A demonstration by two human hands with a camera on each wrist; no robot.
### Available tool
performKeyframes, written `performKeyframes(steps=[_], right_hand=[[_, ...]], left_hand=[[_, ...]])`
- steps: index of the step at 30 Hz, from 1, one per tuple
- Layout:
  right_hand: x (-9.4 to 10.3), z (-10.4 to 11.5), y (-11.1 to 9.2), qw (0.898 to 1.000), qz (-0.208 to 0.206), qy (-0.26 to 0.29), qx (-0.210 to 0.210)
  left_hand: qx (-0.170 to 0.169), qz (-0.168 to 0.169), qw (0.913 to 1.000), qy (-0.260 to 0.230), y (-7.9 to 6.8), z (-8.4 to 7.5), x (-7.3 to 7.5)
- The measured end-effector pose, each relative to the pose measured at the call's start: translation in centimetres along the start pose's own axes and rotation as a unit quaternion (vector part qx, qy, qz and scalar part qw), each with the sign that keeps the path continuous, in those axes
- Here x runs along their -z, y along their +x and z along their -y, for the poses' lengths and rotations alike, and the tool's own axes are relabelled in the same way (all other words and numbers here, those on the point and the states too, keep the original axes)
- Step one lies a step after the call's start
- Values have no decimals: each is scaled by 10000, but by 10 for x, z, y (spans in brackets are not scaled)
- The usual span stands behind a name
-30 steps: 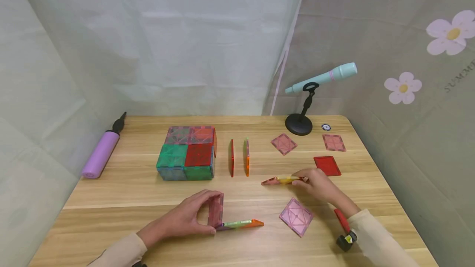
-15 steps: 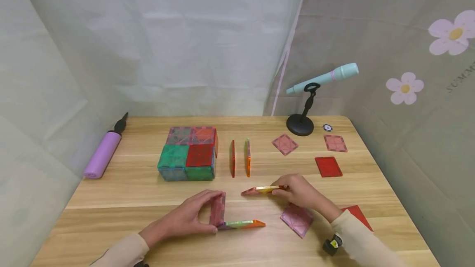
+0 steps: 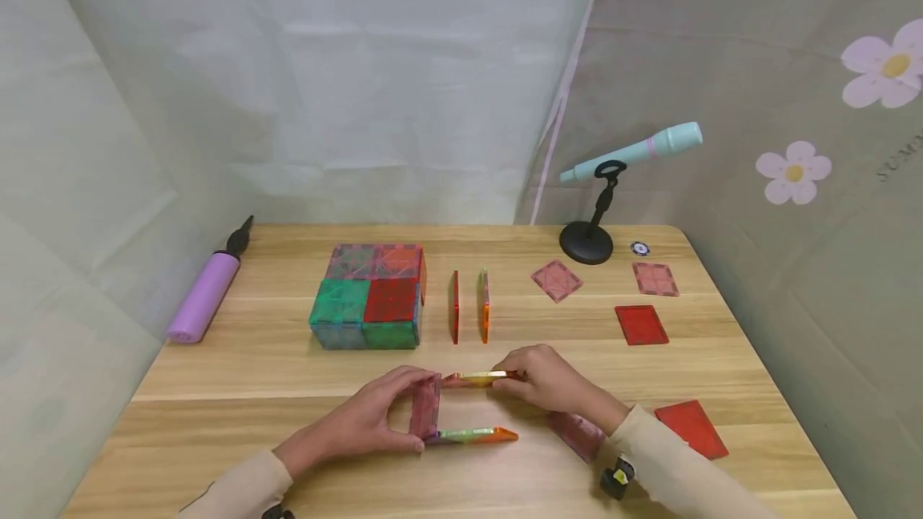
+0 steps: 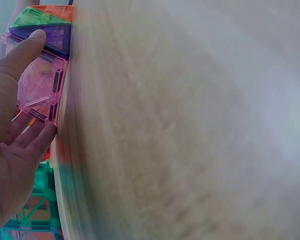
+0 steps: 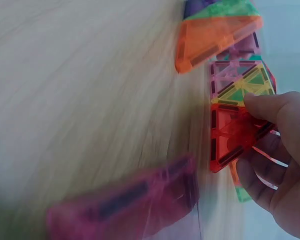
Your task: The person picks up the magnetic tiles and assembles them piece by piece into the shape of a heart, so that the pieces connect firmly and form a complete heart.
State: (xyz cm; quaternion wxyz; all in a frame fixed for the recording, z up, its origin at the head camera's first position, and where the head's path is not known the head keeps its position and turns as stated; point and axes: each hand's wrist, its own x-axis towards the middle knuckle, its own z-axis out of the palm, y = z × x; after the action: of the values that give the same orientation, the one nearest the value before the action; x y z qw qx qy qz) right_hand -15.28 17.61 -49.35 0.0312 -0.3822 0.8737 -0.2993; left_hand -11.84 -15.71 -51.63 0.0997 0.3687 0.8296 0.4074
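Observation:
My left hand (image 3: 364,421) holds an upright pink magnetic tile (image 3: 425,407) between thumb and fingers. A standing row of purple, green and orange triangular magnetic tiles (image 3: 472,435) runs rightward from its near end. My right hand (image 3: 551,381) pinches an upright strip of magnetic tiles (image 5: 234,97), coloured red, yellow and pink. In the head view this strip's left end meets the far edge of the pink tile; whether they touch I cannot tell. A flat pink tile (image 3: 577,432) lies partly hidden under my right forearm.
A box of joined magnetic tiles (image 3: 368,303) stands at back left. Two thin upright tile pieces, one red (image 3: 456,307), one multicoloured (image 3: 485,307), stand beside it. Red tiles (image 3: 694,428), a purple pump (image 3: 205,297) and a microphone stand (image 3: 586,243) occupy the sides.
My right hand has moved left and nearer with the tile strip, up to the pink tile. My left hand has kept its hold. The red tile at right is now uncovered.

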Motion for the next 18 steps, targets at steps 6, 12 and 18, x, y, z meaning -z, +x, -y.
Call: performKeyframes(steps=[6,12,18], right_hand=[[-9,6,11,9998,66,-48,198],[-11,10,16,9997,174,10,165],[-9,10,16,9997,214,-69,128]], left_hand=[[25,-90,9999,87,-1,-1,-1],[237,-106,9996,99,-4,-1,-1],[383,48,9993,0,-5,-2,0]])
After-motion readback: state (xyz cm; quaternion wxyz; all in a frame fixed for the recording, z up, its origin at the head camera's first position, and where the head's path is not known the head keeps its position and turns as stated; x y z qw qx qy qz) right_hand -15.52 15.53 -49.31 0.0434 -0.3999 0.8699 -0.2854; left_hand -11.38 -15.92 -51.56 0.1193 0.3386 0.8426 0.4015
